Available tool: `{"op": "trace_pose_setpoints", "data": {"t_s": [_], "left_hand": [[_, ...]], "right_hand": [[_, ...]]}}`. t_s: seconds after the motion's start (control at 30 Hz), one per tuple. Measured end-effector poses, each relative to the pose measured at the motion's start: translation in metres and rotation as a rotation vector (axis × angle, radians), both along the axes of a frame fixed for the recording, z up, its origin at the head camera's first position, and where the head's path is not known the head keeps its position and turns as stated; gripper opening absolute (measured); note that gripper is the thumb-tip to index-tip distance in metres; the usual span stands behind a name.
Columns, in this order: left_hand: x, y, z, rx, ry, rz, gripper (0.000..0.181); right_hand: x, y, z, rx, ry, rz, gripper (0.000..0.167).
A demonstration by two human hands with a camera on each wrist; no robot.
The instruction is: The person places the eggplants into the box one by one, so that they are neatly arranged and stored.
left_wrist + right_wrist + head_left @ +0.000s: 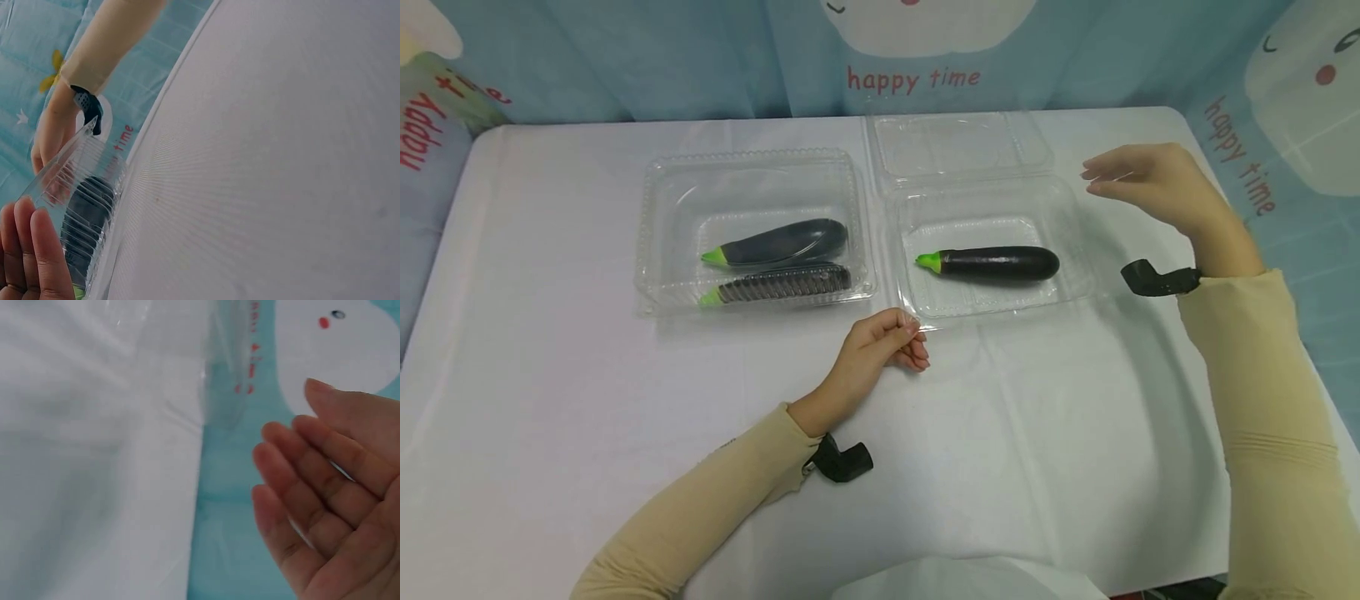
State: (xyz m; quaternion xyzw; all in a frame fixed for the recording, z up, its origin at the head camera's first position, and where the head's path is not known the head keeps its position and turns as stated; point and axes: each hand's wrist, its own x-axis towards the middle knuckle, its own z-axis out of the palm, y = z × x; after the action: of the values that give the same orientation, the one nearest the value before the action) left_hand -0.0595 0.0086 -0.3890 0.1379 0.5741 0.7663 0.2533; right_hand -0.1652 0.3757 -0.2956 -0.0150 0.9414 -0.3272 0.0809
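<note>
A clear plastic clamshell box [970,321] lies with its lid [958,143] folded back behind it. In it rests one dark eggplant [1000,263], its green stem end to the left. My left hand [883,340] pinches the box's front left corner between thumb and forefinger; in the left wrist view its other fingers [51,259] show beside the ribbed wall. Past the box's right side, my right hand [1153,185] is raised with loosely bent fingers. Nothing lies in its palm [350,550] in the right wrist view.
To the left stands another clear plastic box [752,179], apparently closed, holding two eggplants seen through the plastic. The white-covered table [550,375] reaches back to a blue printed curtain [700,58]. Black wrist cameras [846,462] sit on both sleeves.
</note>
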Motion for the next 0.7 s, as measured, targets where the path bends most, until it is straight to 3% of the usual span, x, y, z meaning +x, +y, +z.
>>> {"op": "trace_pose_setpoints", "data": {"t_s": [0.1,0.37,0.7], "left_hand": [[0.0,0.0,-0.001,-0.003,0.001,-0.001,0.018],[0.0,0.0,-0.001,-0.019,-0.005,0.002,0.017],[-0.001,-0.001,-0.002,-0.01,-0.001,-0.013,0.016]], "right_hand": [[-0.012,0.004,-0.003,-0.074,-0.016,-0.018,0.04],[-0.035,0.005,-0.009,-0.139,-0.064,-0.065,0.04],[-0.055,0.004,-0.022,-0.32,-0.124,0.014,0.03]]}}
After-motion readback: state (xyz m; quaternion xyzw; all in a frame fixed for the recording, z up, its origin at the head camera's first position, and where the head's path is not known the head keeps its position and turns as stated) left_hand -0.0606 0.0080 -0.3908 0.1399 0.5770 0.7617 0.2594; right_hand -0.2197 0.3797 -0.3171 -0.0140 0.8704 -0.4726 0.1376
